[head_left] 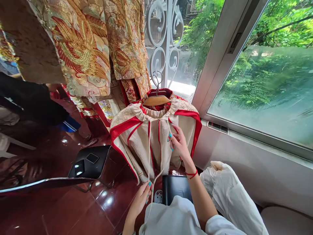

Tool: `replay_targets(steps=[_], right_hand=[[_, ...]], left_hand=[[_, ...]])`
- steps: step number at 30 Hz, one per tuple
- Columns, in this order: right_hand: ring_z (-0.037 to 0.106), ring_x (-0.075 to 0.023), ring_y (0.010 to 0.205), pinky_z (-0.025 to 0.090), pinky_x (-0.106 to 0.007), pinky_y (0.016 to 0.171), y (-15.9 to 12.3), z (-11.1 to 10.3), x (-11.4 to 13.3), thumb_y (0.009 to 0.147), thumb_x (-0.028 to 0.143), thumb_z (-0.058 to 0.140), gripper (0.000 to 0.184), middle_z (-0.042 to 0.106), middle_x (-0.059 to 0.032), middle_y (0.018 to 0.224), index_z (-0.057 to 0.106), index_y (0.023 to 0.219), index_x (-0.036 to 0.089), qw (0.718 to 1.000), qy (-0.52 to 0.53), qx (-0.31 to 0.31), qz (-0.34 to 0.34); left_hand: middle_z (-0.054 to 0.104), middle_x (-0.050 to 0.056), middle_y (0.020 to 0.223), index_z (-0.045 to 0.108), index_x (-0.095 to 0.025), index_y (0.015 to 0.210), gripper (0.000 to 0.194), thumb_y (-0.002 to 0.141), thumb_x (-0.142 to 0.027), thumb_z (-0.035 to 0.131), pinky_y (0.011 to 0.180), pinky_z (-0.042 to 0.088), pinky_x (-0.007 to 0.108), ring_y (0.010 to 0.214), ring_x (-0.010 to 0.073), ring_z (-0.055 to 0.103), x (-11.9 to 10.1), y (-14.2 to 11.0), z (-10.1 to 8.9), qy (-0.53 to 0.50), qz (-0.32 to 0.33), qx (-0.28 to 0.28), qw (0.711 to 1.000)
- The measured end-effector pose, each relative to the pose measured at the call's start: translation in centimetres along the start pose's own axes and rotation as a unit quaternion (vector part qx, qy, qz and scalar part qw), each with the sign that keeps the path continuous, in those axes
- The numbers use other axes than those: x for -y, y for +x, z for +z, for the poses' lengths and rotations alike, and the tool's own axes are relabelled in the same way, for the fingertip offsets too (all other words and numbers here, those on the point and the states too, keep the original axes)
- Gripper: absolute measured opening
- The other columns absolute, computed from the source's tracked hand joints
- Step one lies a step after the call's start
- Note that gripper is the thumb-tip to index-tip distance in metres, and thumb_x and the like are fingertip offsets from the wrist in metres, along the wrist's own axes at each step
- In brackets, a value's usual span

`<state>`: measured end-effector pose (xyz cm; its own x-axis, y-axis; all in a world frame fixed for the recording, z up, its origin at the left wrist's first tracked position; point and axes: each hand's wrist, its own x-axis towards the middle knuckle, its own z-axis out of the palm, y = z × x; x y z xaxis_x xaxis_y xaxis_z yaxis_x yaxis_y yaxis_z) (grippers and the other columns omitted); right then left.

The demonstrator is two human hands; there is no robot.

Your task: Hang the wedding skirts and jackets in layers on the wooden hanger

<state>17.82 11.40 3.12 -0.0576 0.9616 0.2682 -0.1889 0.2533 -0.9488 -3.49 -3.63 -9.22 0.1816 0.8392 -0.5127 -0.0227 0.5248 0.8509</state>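
A cream cape (154, 140) with red trim and a gathered neckline hangs in front of me on a wooden hanger (156, 100). From its neckline a white drawstring (149, 150) runs straight down to my left hand (143, 195), whose fingers are closed on it low down near my lap. My right hand (179, 143) is raised before the right front of the cape, thumb and fingers pinched together around a stretch of cord below the neckline. A loose cord end curves down beside my left hand.
Gold embroidered garments (83, 49) hang at upper left. A black chair (90, 161) bearing a phone stands left, and a black seat (177, 187) is below the cape. A phone (217, 127) lies on the windowsill. White fabric (227, 189) is at right; a person in dark clothes (29, 101) is at left.
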Motion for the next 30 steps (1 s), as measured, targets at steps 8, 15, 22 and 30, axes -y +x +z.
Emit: replay_targets(steps=[8,15,22,30], right_hand=[[0.070,-0.0171,0.096,0.051,-0.027,0.080,-2.2,-0.4,3.8,0.092,0.009,0.047,0.045,0.075,-0.0029,0.112,0.069,0.125,0.029,0.934,-0.280,0.199,-0.100],[0.057,-0.0208,0.095,0.039,-0.033,0.080,0.0,1.4,2.9,0.096,0.006,0.051,0.042,0.076,-0.0065,0.095,0.066,0.130,0.025,0.741,-0.564,0.270,-0.243],[0.051,-0.0205,0.087,0.031,-0.035,0.075,1.9,-0.2,1.7,0.101,0.021,0.052,0.022,0.074,-0.0057,0.089,0.071,0.110,0.020,0.660,-0.607,0.294,-0.332],[0.053,-0.0208,0.089,0.032,-0.034,0.072,2.2,0.0,1.4,0.101,0.021,0.052,0.017,0.070,-0.0061,0.086,0.069,0.099,0.017,0.658,-0.578,0.304,-0.375]], left_hand=[[0.068,0.007,0.092,0.066,-0.020,0.091,0.047,0.091,-0.062,0.045,0.083,0.048,0.033,0.088,0.0210,0.061,-1.4,0.5,3.2,0.225,0.074,-0.031,0.971],[0.072,0.009,0.105,0.067,-0.021,0.100,0.035,0.098,-0.035,0.036,0.091,0.046,0.033,0.097,0.0230,0.063,-4.2,-0.1,7.8,0.366,0.123,0.084,0.918],[0.068,0.007,0.098,0.064,-0.022,0.093,0.031,0.099,-0.036,0.037,0.091,0.046,0.032,0.095,0.0210,0.062,-4.8,-1.4,7.3,0.368,0.170,0.097,0.909],[0.063,0.010,0.110,0.056,-0.022,0.113,0.031,0.086,-0.036,0.062,0.094,0.045,0.038,0.105,0.0253,0.060,-13.4,1.6,6.0,0.225,0.374,-0.235,0.869]])
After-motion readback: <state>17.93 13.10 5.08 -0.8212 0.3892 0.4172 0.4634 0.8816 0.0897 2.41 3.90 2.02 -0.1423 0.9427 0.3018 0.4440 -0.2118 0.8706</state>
